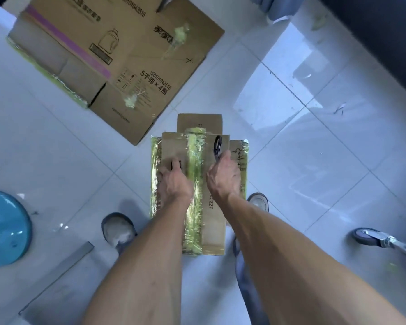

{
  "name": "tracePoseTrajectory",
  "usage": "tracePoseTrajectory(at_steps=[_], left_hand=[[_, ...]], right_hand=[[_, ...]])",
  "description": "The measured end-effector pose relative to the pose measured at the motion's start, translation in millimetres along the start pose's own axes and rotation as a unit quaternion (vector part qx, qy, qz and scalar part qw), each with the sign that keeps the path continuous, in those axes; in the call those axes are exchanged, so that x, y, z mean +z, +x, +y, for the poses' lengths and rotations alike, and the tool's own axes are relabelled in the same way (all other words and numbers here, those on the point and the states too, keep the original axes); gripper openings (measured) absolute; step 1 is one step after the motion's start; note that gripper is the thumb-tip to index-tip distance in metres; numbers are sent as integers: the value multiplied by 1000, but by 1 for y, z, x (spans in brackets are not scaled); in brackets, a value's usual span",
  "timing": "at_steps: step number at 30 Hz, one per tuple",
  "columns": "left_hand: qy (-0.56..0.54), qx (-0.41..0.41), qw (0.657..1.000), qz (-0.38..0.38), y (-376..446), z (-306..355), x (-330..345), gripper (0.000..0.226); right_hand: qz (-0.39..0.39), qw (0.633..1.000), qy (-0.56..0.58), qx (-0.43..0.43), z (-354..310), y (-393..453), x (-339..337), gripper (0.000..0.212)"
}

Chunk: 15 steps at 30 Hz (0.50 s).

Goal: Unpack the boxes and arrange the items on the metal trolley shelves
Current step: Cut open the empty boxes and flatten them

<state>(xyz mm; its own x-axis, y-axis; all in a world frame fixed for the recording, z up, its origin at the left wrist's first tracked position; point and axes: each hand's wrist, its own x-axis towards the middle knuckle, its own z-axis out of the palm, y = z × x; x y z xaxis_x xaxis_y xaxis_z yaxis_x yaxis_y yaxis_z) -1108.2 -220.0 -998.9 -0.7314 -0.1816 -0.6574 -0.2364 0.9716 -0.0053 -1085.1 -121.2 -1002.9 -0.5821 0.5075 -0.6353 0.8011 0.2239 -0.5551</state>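
Far left of frame: blue round container [5, 227] on the floor, cut off by the edge. Upper left: a flattened cardboard box [117, 57], printed side up, scraps of yellow-green tape stuck to it.

Centre: the small taped box [217, 221] sits on the white tile floor [314, 160] between my shoes. Its long axis runs from my feet toward the top of the frame. A strip of yellow-green tape [193, 184] follows that axis down the middle seam; more tape wraps both side edges.

My left hand [175, 182] rests on the left flap, fingers fairly straight, pressing down. My right hand [223, 177] grips black scissors [218, 146], which point toward the far end, just right of the seam.

Judgement: stiff cardboard, probably modest weight. The glossy tape looks slick, so hold bare cardboard at the flaps.

Lower right: a caster wheel [363, 236] on a metal leg, likely the trolley.
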Motion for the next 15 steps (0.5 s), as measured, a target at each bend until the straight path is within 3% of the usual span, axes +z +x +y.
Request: tracePoseTrajectory(at_steps=[5,8,15], left_hand=[[72,107,991,29,48,12,-9,66],[126,178,976,28,65,15,-1,78],[179,263,948,12,74,-6,8,90]], right_hand=[[-5,996,-84,37,-21,24,20,42],[-24,987,-159,15,-34,27,22,9],[62,983,-174,16,-41,21,45,8]])
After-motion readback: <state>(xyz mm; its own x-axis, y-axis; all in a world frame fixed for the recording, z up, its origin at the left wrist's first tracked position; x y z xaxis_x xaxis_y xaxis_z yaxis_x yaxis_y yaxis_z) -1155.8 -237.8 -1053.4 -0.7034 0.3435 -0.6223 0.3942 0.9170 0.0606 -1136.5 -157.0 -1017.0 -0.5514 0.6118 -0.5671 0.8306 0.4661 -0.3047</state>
